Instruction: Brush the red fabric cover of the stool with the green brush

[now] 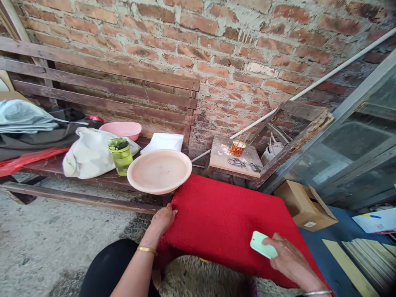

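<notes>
A red fuzzy cloth (pixel 225 218) covers a low surface in front of me. My left hand (pixel 162 218) rests on its left edge, thumb on top and fingers around the side; a gold bangle sits on that wrist. My right hand (pixel 286 258) lies on the cloth's near right part and holds a pale green flat block (pixel 262 244), perhaps a soap bar. A pink shallow plate (pixel 159 171) sits at the bench end, just beyond the cloth's far left corner.
A wooden bench (pixel 102 105) along the brick wall carries a green bottle (pixel 121 156), a white bag (pixel 89 154), a pink bowl (pixel 123 130) and clothes. A small stand (pixel 225 159) holds an orange cup (pixel 237 147). A cardboard box (pixel 305 208) lies right.
</notes>
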### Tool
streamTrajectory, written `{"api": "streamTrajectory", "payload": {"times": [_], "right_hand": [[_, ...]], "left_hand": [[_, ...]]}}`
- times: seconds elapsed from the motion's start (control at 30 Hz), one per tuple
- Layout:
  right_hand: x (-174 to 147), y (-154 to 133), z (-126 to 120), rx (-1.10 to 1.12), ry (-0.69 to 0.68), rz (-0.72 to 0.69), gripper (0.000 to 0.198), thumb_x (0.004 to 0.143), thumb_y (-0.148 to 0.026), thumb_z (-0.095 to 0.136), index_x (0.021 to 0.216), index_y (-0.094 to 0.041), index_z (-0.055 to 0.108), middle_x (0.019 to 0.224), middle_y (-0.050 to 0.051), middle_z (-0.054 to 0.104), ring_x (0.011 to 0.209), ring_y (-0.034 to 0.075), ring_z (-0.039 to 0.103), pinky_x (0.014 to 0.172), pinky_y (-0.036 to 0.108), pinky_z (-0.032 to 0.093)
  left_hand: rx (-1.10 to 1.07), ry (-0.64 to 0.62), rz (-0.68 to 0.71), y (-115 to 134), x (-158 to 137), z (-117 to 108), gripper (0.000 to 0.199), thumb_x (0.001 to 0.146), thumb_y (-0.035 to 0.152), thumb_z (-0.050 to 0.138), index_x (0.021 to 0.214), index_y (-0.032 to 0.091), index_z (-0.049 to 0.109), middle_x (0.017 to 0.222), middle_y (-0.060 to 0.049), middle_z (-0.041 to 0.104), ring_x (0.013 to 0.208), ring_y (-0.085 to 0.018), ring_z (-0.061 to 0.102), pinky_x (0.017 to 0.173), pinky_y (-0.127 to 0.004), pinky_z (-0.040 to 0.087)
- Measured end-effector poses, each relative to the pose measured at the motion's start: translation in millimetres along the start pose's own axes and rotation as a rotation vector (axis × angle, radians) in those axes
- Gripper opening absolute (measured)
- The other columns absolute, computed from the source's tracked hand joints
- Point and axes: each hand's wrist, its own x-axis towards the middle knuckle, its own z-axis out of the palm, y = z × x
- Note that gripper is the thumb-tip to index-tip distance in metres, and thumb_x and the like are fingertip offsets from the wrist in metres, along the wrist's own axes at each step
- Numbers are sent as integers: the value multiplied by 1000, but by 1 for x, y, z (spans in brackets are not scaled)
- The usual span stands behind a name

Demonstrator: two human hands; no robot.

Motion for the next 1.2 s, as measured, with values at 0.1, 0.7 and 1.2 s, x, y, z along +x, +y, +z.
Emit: {"api": "streamTrajectory", "payload": {"times": [0.1, 0.7, 1.2], "right_hand": [[21, -45, -2, 52, -52, -96, 57, 65, -9, 54, 117, -26, 72, 108, 6, 67, 104, 22, 65, 90, 30, 46], [29, -15, -8, 7, -91, 47, 59, 69, -5, 52, 123, -24, 70, 113, 10, 63, 109, 27, 61, 95, 34, 42], [4, 55, 24, 174, -105, -48, 66, 47, -3, 52, 104, -29, 74, 104, 4, 68, 97, 24, 66, 82, 33, 50]], "left_hand": [[6, 8, -9, 2, -2, -1, 48, 102, 35, 31, 131, 4, 53, 126, -24, 68, 120, -29, 65, 98, -36, 46], [9, 26, -12, -1, 5, 2, 50, 103, 40, 29, 133, 6, 50, 125, -24, 68, 120, -30, 65, 96, -38, 45], [5, 39, -23, -1, 15, 8, 52, 102, 43, 28, 132, 6, 49, 125, -26, 68, 121, -32, 64, 97, -40, 45]]}}
